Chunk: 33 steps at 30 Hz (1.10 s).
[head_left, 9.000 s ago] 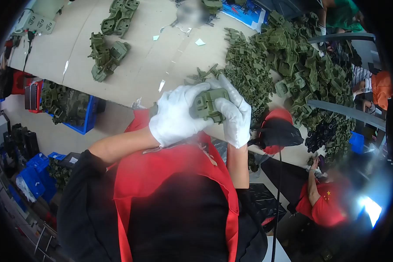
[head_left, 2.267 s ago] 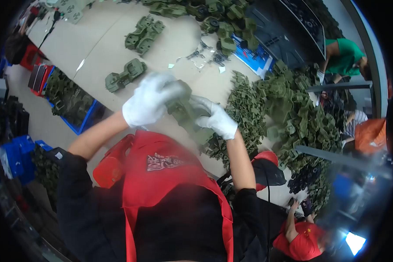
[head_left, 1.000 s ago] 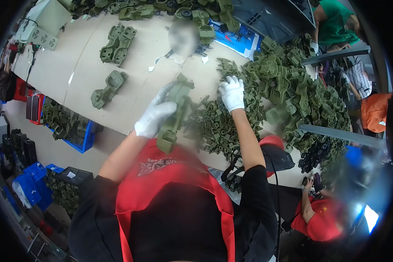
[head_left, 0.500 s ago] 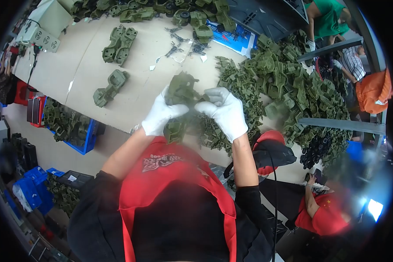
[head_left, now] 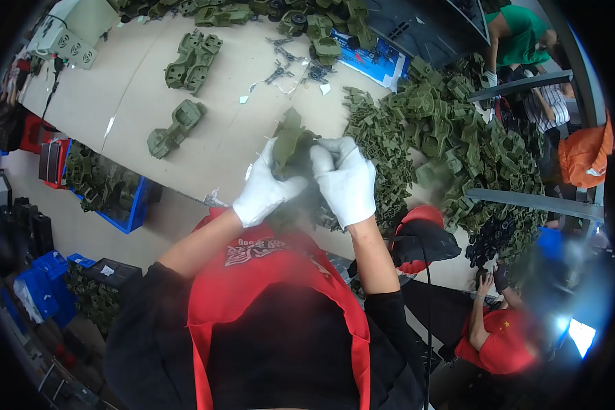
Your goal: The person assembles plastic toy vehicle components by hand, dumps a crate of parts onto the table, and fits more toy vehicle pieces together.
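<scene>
So the biggest thing here is the pale worktable (head_left: 219,137), angled across in front of the person. On the person's right there's a massive heap of olive-green moulded plastic parts (head_left: 444,126), and right beside it, nearer the hands, a spread of much smaller green pieces (head_left: 383,157). Red apron (head_left: 253,273) with white print on the person, and a blue crate (head_left: 138,205) of green parts past the table edge on the left side.

Black-and-red cap (head_left: 427,239) near the right forearm. 2 green lumps lie apart on the open tabletop: a wide one (head_left: 193,61) farther off and a narrower one (head_left: 176,130) closer in.

Both hands are in white gloves, up over the near edge of the table. Left hand (head_left: 263,191) is clamped on a green plastic part (head_left: 290,140), which pokes up between the 2 hands. Right hand (head_left: 346,183) has its fingers curled in at the part's edge; can't tell if they're pinching it. The lower end is a blur, honestly.

Littlest stuff: dark spindly bits (head_left: 279,70) and a pale scrap (head_left: 325,89) on the table.
</scene>
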Available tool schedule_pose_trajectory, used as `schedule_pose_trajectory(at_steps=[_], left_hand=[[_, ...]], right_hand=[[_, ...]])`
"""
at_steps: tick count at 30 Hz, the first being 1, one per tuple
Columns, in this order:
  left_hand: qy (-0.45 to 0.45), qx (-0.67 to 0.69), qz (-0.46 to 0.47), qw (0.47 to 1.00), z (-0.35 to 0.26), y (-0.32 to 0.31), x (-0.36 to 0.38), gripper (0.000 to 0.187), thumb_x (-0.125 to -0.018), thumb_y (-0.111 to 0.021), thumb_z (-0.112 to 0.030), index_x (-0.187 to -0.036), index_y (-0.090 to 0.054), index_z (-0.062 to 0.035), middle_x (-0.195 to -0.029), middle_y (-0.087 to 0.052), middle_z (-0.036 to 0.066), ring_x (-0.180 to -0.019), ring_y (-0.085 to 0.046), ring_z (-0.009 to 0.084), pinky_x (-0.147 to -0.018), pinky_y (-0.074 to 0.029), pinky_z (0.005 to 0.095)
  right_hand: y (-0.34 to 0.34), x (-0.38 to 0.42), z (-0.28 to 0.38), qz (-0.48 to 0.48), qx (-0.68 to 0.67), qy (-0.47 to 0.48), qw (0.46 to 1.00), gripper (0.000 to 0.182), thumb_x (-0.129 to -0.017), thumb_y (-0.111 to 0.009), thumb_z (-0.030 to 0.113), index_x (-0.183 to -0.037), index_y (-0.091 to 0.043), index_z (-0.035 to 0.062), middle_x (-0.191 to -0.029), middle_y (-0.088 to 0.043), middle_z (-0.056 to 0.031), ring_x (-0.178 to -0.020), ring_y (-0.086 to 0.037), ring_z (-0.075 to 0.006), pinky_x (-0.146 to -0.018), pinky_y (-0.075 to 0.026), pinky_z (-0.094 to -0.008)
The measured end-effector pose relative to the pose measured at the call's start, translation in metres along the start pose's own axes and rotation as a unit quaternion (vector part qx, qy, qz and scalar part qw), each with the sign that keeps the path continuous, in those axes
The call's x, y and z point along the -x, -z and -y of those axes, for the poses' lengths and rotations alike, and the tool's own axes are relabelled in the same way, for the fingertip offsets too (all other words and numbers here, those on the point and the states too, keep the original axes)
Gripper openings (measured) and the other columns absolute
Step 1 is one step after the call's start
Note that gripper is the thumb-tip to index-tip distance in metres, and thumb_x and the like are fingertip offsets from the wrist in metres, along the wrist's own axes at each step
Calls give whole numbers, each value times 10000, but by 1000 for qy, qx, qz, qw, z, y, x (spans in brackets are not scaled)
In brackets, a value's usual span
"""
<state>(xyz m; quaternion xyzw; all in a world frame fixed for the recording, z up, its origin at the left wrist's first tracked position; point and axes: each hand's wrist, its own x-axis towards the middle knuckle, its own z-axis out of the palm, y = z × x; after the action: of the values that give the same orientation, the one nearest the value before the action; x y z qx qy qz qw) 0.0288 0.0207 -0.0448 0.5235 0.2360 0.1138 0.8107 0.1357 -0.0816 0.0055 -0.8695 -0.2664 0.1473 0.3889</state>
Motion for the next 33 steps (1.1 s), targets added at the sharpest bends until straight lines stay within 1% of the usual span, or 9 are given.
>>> schedule_pose_trajectory(at_steps=[2,4,9,12,18,25,29,31,33], left_hand=[[-15,-11,-6,1000,-2,-4,-1,657,-760,-729,-43,-1344,-430,-77,-1247,-544,53,-1109,-539,137,-946,-441,289],[-34,-24,-25,999,2,-11,-3,646,-757,-714,-26,-1336,-432,-78,-1238,-545,53,-1109,-540,136,-944,-443,288],[-15,-8,-27,1000,0,-12,2,620,-752,-675,15,-1315,-433,-79,-1214,-546,50,-1112,-536,133,-941,-443,281],[-43,-27,-46,998,5,-11,-3,625,-747,-675,14,-1313,-425,-75,-1209,-543,50,-1106,-531,133,-939,-440,280],[-64,-126,-56,988,9,-7,-10,645,-745,-671,1,-1329,-409,-73,-1216,-536,61,-1103,-523,146,-943,-430,284],[-61,-113,-40,991,16,6,-18,647,-745,-665,1,-1337,-410,-59,-1194,-547,70,-1086,-531,140,-901,-453,280],[65,41,-36,996,32,31,-20,599,-730,-670,-45,-1294,-470,-25,-1063,-610,62,-917,-605,155,-776,-522,303],[133,112,-23,984,32,47,-15,536,-747,-671,-113,-1252,-526,-6,-1012,-631,61,-867,-621,157,-744,-525,293],[147,100,-14,984,40,66,-13,479,-761,-671,-159,-1201,-570,0,-954,-651,60,-823,-630,159,-723,-534,298]], right_hand=[[-2,-1,-1,-14,-20,-22,999,217,-848,-653,230,-990,-647,67,-829,-686,-171,-734,-673,-352,-710,-546,-417],[-9,1,-6,-95,83,148,981,182,-848,-660,211,-952,-639,63,-810,-684,-161,-708,-669,-354,-671,-543,-428],[-7,-4,-6,-61,-6,51,997,140,-835,-679,169,-886,-605,63,-751,-669,-131,-645,-655,-334,-610,-534,-430],[-15,-2,-6,-135,76,184,971,112,-823,-687,119,-864,-605,56,-814,-686,-163,-702,-672,-345,-618,-546,-414],[-28,3,-6,-128,200,175,955,109,-836,-668,130,-878,-602,54,-805,-687,-158,-670,-668,-343,-604,-548,-410],[-41,-11,-28,-174,74,181,965,151,-847,-673,150,-932,-628,33,-789,-691,-147,-678,-689,-309,-602,-551,-378],[-40,-36,-52,45,-36,9,998,247,-827,-703,162,-1011,-642,9,-814,-692,-173,-698,-699,-276,-616,-550,-334],[-30,-58,-86,246,-308,-169,903,293,-808,-721,165,-1056,-668,18,-887,-694,-201,-747,-704,-250,-657,-550,-312],[-63,-88,-195,43,-123,-84,988,323,-787,-713,169,-1093,-678,69,-933,-701,-170,-779,-697,-268,-693,-549,-315]])
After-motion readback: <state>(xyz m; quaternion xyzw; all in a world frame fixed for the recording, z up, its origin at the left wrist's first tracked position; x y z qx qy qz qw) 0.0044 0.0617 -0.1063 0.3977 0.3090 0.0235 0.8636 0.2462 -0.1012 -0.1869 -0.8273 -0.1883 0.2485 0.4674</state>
